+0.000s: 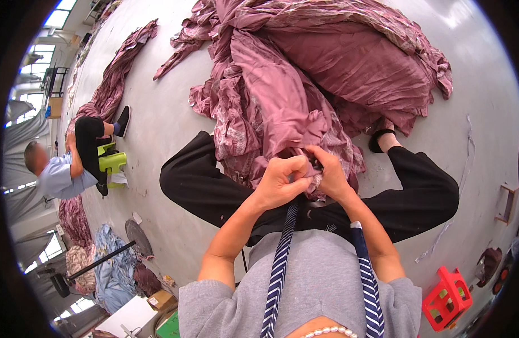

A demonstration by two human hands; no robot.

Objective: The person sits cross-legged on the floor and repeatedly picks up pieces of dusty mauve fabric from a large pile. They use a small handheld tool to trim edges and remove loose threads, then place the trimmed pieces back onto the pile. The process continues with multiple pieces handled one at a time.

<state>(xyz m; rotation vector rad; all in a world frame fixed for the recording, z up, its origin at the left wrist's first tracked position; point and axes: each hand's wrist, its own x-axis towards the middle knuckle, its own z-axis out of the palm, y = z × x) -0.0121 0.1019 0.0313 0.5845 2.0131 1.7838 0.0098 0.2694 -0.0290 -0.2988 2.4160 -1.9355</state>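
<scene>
A large heap of mauve-pink fabric [349, 62] spreads over the floor in front of me, and one end of it gathers up between my knees. My left hand [283, 179] is closed, thumb and fingers pinched on the gathered edge of the cloth. Right beside it, my right hand [330, 173] is closed on the same bunched edge, its fingers curled round the folds. Patterned, paler parts of the fabric hang below and between the hands. Whether something small is also in the fingers is hidden by the folds.
At the left another person [67, 172] sits on a green stool [111, 162], beside a long strip of mauve fabric [115, 73]. Blue fabric [115, 265] lies piled at lower left, near a black pole [101, 261]. A red stool [446, 299] stands at lower right.
</scene>
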